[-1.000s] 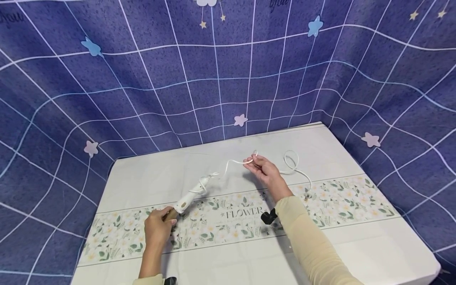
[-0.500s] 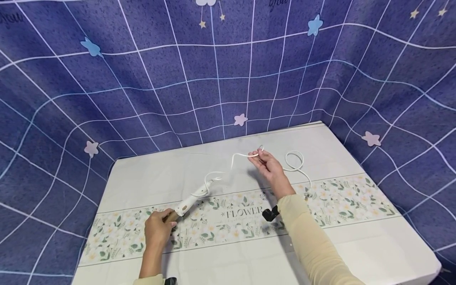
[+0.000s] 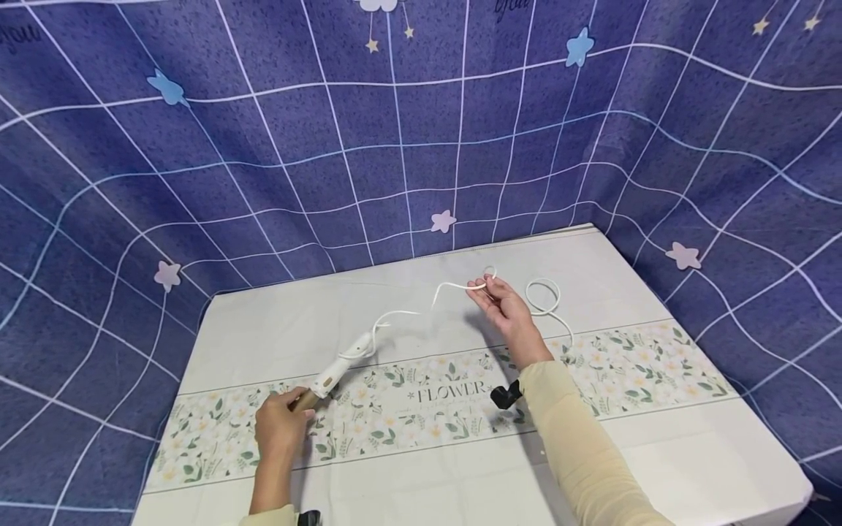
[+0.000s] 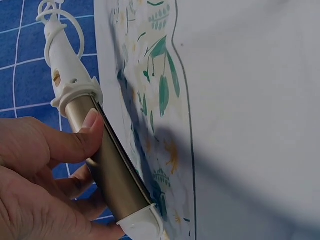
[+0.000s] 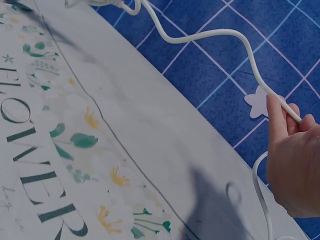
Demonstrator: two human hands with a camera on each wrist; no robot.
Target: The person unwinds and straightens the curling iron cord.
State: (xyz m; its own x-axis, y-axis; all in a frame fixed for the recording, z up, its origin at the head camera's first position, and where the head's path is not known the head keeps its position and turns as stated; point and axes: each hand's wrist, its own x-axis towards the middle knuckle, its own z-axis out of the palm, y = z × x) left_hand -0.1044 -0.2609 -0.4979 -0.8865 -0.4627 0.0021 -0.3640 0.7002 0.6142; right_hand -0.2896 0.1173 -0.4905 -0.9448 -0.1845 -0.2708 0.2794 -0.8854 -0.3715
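Note:
My left hand [image 3: 279,427] grips a curling iron by its gold barrel [image 4: 112,170], thumb on top and fingers beneath in the left wrist view. Its white handle [image 3: 335,374] points up and to the right, away from me. White cord [image 5: 215,33] is wrapped loosely round the handle's end, then runs through the air to my right hand [image 3: 509,318]. That hand, raised over the table's back part, pinches the cord between thumb and fingers. Beyond it, a loose loop of cord [image 3: 559,295] lies on the table.
A white cloth [image 3: 710,453] with a floral band and the word FLOWER covers the table. Blue gridded curtains [image 3: 427,117] with star prints enclose the back and sides. The cord's far end trails onto the floral band at right.
My right hand has moved right and slightly back, pulling the cord. Fewer cord turns lie round the handle. My left hand has shifted slightly left and toward me with the curling iron.

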